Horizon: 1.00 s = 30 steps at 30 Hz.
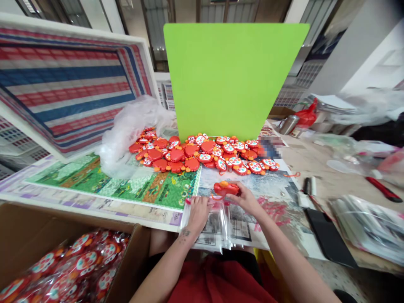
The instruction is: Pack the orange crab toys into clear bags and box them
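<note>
My right hand is closed round a red crab-like toy with an orange part on top, held on its edge just above the table. Close beside it, my left hand has its fingers at the top edge of a clear plastic bag, which lies at the table's front edge; the fingertips are partly hidden. An orange cord hangs under the toy, near the bag's mouth. Beyond my hands lies a heap of similar red toys, some showing white faces with coloured dots.
A green board stands behind the heap. To the left are a crate with a striped lining, crumpled plastic film and a cardboard box of bagged toys. A black phone-like slab, stacked bags and a red cutter lie right.
</note>
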Each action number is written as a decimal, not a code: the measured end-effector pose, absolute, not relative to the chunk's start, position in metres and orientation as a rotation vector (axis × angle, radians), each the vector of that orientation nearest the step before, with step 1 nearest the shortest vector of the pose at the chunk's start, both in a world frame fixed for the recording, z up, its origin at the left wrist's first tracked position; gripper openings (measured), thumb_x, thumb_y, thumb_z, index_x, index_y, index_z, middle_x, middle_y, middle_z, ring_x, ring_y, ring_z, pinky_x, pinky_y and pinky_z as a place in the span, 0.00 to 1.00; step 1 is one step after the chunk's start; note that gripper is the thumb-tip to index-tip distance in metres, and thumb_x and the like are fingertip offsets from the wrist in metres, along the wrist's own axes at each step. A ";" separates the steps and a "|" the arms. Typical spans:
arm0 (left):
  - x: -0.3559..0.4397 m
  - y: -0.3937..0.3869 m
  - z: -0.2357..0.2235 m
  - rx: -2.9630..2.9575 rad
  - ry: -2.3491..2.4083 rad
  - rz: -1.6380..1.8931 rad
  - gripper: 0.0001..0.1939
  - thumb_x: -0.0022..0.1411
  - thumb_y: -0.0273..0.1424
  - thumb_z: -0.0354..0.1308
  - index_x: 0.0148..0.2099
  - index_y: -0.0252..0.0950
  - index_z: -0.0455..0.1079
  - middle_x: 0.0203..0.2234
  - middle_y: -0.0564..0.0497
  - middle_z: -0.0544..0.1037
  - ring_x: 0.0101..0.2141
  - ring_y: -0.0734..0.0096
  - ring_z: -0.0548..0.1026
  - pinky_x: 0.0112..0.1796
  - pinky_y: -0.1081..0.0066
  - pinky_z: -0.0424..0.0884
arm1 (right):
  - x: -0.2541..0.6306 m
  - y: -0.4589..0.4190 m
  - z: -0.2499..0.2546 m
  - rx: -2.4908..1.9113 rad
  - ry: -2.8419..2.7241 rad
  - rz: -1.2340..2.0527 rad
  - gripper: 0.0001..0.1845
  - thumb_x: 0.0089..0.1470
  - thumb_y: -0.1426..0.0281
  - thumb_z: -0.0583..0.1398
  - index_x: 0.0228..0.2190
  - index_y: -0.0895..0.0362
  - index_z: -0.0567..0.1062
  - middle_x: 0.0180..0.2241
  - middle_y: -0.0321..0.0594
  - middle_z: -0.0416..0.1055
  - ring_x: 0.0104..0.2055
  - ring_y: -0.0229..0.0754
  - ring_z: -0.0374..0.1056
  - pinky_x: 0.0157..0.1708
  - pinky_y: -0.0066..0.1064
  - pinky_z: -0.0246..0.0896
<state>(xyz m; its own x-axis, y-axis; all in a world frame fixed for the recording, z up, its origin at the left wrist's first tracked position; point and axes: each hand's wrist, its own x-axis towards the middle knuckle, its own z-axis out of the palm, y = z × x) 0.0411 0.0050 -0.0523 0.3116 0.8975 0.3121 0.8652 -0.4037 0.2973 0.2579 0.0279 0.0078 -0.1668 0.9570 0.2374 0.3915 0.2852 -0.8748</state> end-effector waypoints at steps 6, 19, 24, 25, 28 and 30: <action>0.041 0.001 -0.052 2.650 1.472 0.704 0.15 0.68 0.26 0.46 0.55 0.38 0.65 0.41 0.46 0.74 0.43 0.60 0.69 0.47 0.58 0.62 | 0.240 0.048 -0.008 -1.166 -1.796 0.939 0.26 0.50 0.59 0.63 0.50 0.53 0.69 0.45 0.42 0.73 0.47 0.48 0.69 0.50 0.41 0.62; 0.044 0.003 -0.050 2.527 1.678 0.662 0.09 0.68 0.31 0.49 0.42 0.36 0.70 0.37 0.46 0.74 0.42 0.58 0.69 0.47 0.56 0.61 | 0.232 0.056 -0.004 -1.107 -1.786 0.948 0.24 0.53 0.58 0.61 0.50 0.54 0.69 0.47 0.42 0.73 0.47 0.48 0.69 0.50 0.42 0.62; 0.042 -0.001 -0.046 2.539 1.619 0.792 0.07 0.67 0.32 0.52 0.39 0.37 0.70 0.38 0.46 0.73 0.42 0.59 0.67 0.48 0.56 0.62 | 0.231 0.060 -0.019 -1.183 -1.821 1.042 0.26 0.54 0.53 0.59 0.49 0.54 0.74 0.50 0.43 0.74 0.52 0.51 0.68 0.55 0.45 0.57; 0.042 -0.001 -0.045 2.525 1.608 0.842 0.07 0.67 0.32 0.52 0.39 0.37 0.70 0.40 0.46 0.73 0.44 0.59 0.67 0.48 0.56 0.62 | 0.226 0.061 -0.022 -1.188 -1.825 1.092 0.26 0.54 0.51 0.57 0.48 0.53 0.75 0.49 0.42 0.74 0.51 0.51 0.68 0.54 0.44 0.59; 0.041 -0.002 -0.042 2.463 1.552 1.001 0.06 0.66 0.30 0.52 0.40 0.36 0.69 0.47 0.44 0.71 0.49 0.58 0.66 0.52 0.55 0.62 | 0.205 0.066 -0.029 -1.150 -1.920 1.258 0.30 0.57 0.45 0.50 0.38 0.54 0.79 0.37 0.40 0.78 0.40 0.47 0.72 0.44 0.38 0.65; 0.040 -0.001 -0.041 2.393 1.516 1.089 0.06 0.66 0.29 0.51 0.39 0.36 0.69 0.49 0.43 0.69 0.53 0.58 0.65 0.53 0.55 0.62 | 0.195 0.070 -0.031 -1.114 -2.036 1.238 0.33 0.57 0.43 0.47 0.28 0.55 0.78 0.26 0.38 0.75 0.32 0.43 0.70 0.37 0.34 0.64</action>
